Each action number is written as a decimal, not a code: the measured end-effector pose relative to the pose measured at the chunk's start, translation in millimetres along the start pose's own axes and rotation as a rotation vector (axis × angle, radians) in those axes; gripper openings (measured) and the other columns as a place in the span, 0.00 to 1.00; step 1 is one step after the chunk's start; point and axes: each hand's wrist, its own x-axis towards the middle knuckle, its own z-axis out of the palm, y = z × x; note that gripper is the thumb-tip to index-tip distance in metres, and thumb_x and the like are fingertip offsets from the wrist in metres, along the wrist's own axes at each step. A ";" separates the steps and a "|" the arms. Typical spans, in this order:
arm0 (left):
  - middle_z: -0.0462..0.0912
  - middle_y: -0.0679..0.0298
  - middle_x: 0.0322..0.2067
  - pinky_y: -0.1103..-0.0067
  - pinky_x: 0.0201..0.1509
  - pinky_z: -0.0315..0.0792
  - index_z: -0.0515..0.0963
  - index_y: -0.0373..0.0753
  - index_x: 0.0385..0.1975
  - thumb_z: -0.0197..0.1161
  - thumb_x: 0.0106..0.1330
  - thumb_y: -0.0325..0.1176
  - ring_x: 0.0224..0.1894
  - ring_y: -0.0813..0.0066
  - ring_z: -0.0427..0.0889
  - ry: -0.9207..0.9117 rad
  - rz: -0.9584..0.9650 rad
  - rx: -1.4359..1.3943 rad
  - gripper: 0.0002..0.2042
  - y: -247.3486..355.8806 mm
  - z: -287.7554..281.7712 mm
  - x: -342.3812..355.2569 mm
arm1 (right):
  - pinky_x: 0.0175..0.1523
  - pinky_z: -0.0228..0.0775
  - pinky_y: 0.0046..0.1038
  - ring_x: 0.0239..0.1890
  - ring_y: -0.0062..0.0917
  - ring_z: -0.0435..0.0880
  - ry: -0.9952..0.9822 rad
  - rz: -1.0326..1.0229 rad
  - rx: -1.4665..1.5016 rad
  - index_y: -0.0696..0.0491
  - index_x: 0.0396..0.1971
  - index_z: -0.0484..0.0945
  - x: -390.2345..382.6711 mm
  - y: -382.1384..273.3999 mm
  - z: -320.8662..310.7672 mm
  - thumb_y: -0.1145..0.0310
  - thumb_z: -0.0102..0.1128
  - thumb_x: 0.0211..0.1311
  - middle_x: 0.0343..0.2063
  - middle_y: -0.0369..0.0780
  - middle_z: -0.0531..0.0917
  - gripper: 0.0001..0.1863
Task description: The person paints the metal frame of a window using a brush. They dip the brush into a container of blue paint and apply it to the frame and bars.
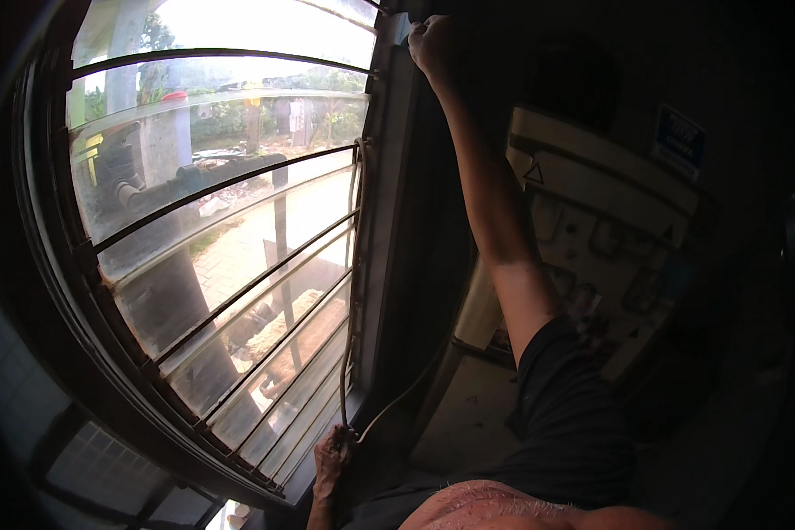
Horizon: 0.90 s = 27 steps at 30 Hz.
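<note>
A thin pale cable (344, 389) runs down the right side of the louvre window (230, 221). My left hand (330, 458) is closed around this cable low down, near the window's bottom right corner. From there a loop of it curves off to the right into shadow. My right arm is stretched up, and my right hand (431, 46) is closed against the dark window frame (397, 159) near the top. Beside those fingers shows a small pale blue patch; whether it is something held cannot be made out.
Metal bars and glass slats cross the window, with a bright yard outside. Right of my raised arm stands a pale boxy machine (592, 163) with a triangular mark. A blue sign (680, 141) hangs on the dark wall behind. Another barred pane (106, 468) shows at lower left.
</note>
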 end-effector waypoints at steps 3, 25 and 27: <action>0.82 0.63 0.24 0.82 0.34 0.73 0.78 0.32 0.33 0.60 0.71 0.29 0.29 0.82 0.79 -0.047 0.044 0.065 0.06 15.2 2.0 1.1 | 0.26 0.77 0.32 0.21 0.32 0.86 -0.243 -0.029 -0.047 0.60 0.25 0.83 29.4 -14.4 -54.6 0.70 0.60 0.59 0.20 0.48 0.85 0.09; 0.85 0.57 0.29 0.80 0.37 0.76 0.79 0.32 0.35 0.61 0.66 0.22 0.34 0.76 0.86 -0.002 0.023 0.078 0.02 20.9 -13.1 1.4 | 0.35 0.73 0.45 0.28 0.48 0.82 -0.483 -0.180 0.124 0.62 0.26 0.80 -21.2 -41.5 -20.2 0.65 0.65 0.54 0.20 0.54 0.80 0.13; 0.85 0.57 0.30 0.80 0.37 0.76 0.79 0.32 0.35 0.61 0.66 0.22 0.34 0.76 0.86 -0.111 0.031 0.011 0.02 16.6 5.8 3.6 | 0.37 0.72 0.46 0.30 0.49 0.81 -0.092 -0.410 -0.060 0.61 0.28 0.78 -10.1 36.7 -4.4 0.67 0.64 0.53 0.24 0.54 0.80 0.11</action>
